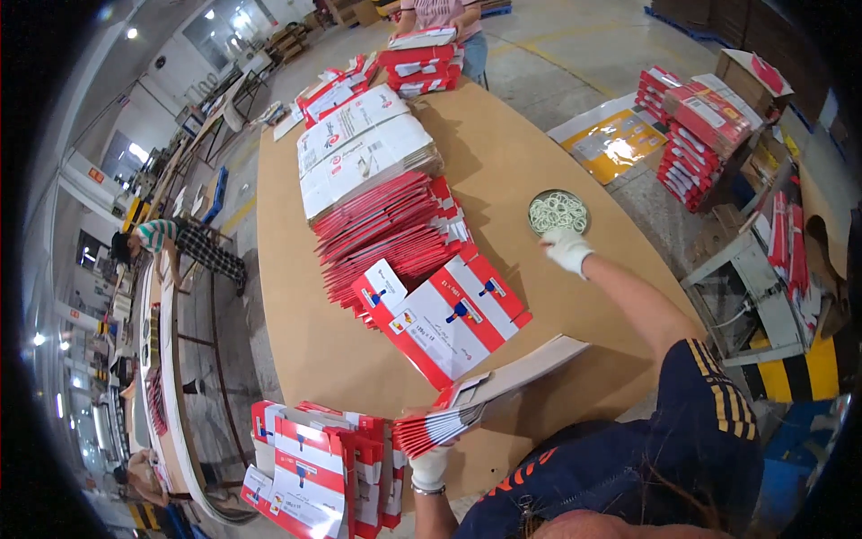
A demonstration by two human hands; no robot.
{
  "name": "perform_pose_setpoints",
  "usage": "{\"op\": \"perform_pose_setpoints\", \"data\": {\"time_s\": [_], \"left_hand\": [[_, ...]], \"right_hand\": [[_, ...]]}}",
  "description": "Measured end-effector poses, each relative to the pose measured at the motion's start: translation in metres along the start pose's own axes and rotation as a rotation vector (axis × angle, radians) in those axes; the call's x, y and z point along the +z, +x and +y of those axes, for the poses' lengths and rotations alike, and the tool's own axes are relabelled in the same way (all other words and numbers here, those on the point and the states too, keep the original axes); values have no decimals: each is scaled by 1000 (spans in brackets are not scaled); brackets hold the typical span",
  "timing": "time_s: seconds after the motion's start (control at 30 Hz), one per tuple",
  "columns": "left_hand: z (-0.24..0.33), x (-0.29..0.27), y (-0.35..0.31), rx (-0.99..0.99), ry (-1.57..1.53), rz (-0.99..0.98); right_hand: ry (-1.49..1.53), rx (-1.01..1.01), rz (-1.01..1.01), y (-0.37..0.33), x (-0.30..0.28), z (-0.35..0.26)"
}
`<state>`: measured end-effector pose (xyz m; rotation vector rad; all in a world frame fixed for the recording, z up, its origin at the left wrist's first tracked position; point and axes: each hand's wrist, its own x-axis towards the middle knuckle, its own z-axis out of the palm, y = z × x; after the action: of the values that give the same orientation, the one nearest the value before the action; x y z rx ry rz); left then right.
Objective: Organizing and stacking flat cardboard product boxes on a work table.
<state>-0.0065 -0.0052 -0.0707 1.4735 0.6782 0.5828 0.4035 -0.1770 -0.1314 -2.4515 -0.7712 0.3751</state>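
My left hand (430, 468), in a white glove, grips the lower end of a stack of flat folded cartons (503, 384), red and white at the folded edges with a grey outer face. The stack is tilted above the table's near edge. My right hand (567, 251), also white-gloved, is at the near rim of a round tin (585, 225) filled with pale green rubber bands (557, 212). Its fingers are drawn together; whether a band is between them I cannot make out. Between my hands and the long carton pile lies a red and white carton (458, 314), printed side up.
A long leaning pile of flat cartons (373, 216) runs up the brown table (512, 171). Bundled cartons (310, 467) stand at the lower left. A person (440, 18) handles cartons at the far end. More bundles (705, 135) sit at the right beside a grey machine (754, 287).
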Motion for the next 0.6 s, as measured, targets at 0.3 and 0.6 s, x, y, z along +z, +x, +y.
{"op": "perform_pose_setpoints", "data": {"time_s": [0.3, 0.6], "left_hand": [[8, 26, 5, 196, -17, 20], [20, 41, 9, 93, 66, 171]], "right_hand": [[99, 235, 353, 102, 72, 164], [-233, -3, 334, 113, 52, 168]]}}
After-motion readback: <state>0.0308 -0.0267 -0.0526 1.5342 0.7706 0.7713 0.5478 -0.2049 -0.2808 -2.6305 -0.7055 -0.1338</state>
